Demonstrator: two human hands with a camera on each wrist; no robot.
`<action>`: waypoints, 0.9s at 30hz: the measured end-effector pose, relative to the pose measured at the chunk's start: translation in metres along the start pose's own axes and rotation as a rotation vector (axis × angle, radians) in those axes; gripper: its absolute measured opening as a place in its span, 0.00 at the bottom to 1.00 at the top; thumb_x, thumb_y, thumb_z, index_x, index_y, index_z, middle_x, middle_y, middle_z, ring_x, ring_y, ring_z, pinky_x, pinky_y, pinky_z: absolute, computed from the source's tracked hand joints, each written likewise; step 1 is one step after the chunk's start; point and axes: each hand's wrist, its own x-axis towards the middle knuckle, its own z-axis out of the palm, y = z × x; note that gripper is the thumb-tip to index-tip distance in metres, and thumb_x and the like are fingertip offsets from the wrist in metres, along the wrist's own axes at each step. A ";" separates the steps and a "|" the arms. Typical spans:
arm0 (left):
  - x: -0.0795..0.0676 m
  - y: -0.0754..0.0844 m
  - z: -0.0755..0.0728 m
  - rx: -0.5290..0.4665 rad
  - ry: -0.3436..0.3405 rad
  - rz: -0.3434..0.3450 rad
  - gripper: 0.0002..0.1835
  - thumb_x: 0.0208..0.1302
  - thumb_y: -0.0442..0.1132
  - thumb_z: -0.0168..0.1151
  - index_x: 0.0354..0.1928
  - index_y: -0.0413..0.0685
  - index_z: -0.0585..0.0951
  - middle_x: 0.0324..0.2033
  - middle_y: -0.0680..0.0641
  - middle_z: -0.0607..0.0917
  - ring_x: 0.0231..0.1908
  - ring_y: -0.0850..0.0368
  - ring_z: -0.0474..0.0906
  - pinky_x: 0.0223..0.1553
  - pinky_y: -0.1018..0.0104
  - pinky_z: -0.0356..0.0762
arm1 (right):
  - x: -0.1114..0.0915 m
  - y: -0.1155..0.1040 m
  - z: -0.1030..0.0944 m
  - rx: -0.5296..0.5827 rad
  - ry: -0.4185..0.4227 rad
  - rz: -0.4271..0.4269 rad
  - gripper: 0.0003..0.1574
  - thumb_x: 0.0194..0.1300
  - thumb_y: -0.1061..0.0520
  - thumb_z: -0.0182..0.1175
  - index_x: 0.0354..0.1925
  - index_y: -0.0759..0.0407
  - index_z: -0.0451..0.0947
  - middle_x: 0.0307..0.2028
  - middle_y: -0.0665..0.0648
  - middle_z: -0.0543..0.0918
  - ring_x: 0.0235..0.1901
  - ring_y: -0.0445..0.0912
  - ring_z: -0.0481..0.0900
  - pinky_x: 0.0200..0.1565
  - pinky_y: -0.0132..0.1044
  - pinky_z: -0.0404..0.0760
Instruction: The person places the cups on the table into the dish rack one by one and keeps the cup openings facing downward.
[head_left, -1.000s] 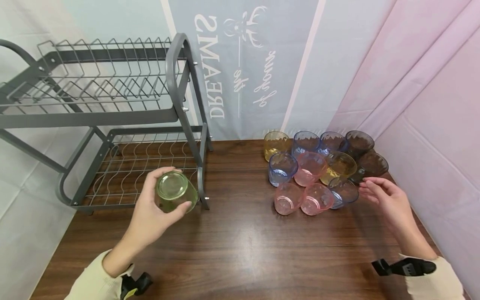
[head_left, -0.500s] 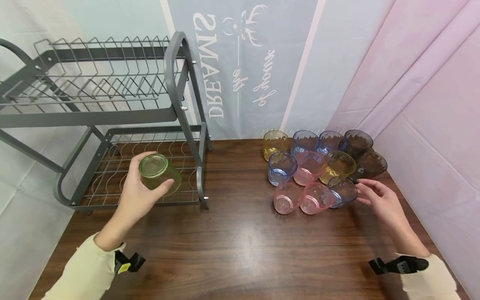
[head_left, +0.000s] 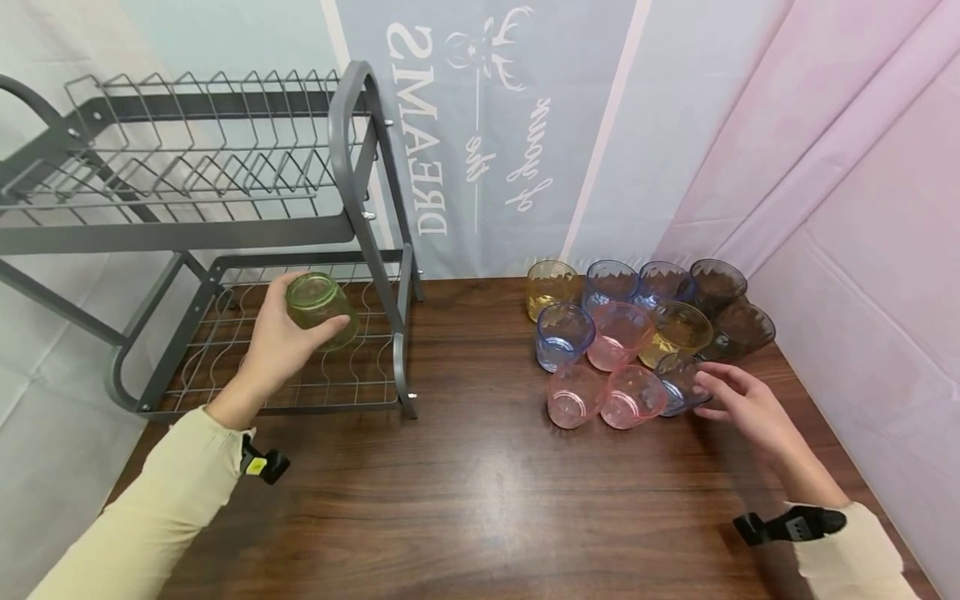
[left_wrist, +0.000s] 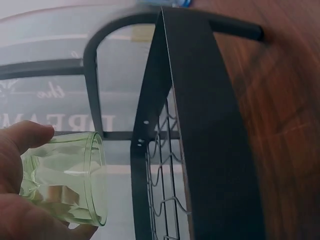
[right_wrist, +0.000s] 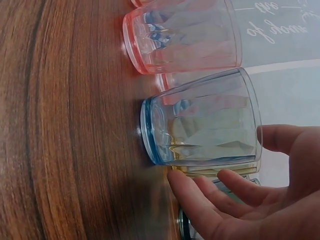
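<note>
My left hand (head_left: 281, 333) grips a green glass (head_left: 322, 312), its base tipped up toward the head camera. It holds the glass over the lower tier of the dish rack (head_left: 300, 410). In the left wrist view the green glass (left_wrist: 67, 175) has its rim turned toward the rack's wire shelf (left_wrist: 167, 200). My right hand (head_left: 742, 404) is at a blue glass (head_left: 675, 387) at the front right of a group. In the right wrist view, the thumb lies at this blue glass's (right_wrist: 210, 125) rim and the loosely extended fingers (right_wrist: 195, 200) run along its side.
Pink glasses (head_left: 576, 398), yellow glasses (head_left: 551, 287), more blue glasses (head_left: 564, 337) and dark grey glasses (head_left: 742, 327) stand close together on the wooden table (head_left: 465, 500). The rack's upper wire tier (head_left: 225, 167) hangs above the lower one. A printed curtain (head_left: 480, 167) closes off the back.
My left hand has carried the green glass left and farther back, from the rack's front corner to over its lower tier. The right hand has shifted slightly to the front blue glass.
</note>
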 end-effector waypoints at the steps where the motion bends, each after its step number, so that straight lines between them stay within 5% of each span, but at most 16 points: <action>1: 0.004 0.000 0.000 -0.002 -0.011 -0.002 0.43 0.62 0.36 0.73 0.72 0.33 0.58 0.62 0.31 0.69 0.60 0.36 0.71 0.56 0.44 0.74 | 0.001 0.000 0.001 -0.012 -0.010 0.010 0.40 0.81 0.47 0.50 0.72 0.77 0.54 0.53 0.55 0.77 0.44 0.29 0.79 0.43 0.37 0.87; 7: 0.026 -0.003 0.004 -0.004 -0.055 -0.024 0.44 0.62 0.37 0.74 0.72 0.35 0.58 0.63 0.32 0.69 0.61 0.35 0.71 0.59 0.39 0.72 | 0.006 0.002 0.004 -0.028 -0.070 0.040 0.42 0.82 0.47 0.48 0.73 0.79 0.51 0.63 0.78 0.66 0.44 0.29 0.78 0.45 0.40 0.87; 12: 0.045 -0.004 0.010 -0.030 -0.082 -0.038 0.43 0.63 0.37 0.73 0.73 0.36 0.59 0.64 0.34 0.69 0.61 0.38 0.71 0.60 0.43 0.73 | 0.008 0.005 0.004 -0.004 -0.082 0.020 0.40 0.82 0.49 0.48 0.72 0.79 0.51 0.62 0.77 0.67 0.45 0.29 0.79 0.45 0.41 0.87; 19: 0.070 0.000 0.020 0.010 -0.137 -0.059 0.40 0.65 0.40 0.71 0.71 0.32 0.60 0.59 0.31 0.73 0.54 0.39 0.75 0.53 0.47 0.76 | 0.009 0.004 0.004 0.038 -0.084 0.009 0.40 0.81 0.51 0.50 0.72 0.80 0.50 0.53 0.60 0.75 0.45 0.30 0.81 0.43 0.43 0.88; 27: 0.095 -0.006 0.035 -0.003 -0.212 0.001 0.34 0.65 0.38 0.70 0.70 0.38 0.66 0.56 0.35 0.77 0.52 0.40 0.77 0.50 0.50 0.77 | 0.011 0.003 0.004 0.034 -0.116 0.010 0.40 0.83 0.51 0.46 0.72 0.82 0.49 0.63 0.80 0.65 0.45 0.29 0.80 0.44 0.43 0.88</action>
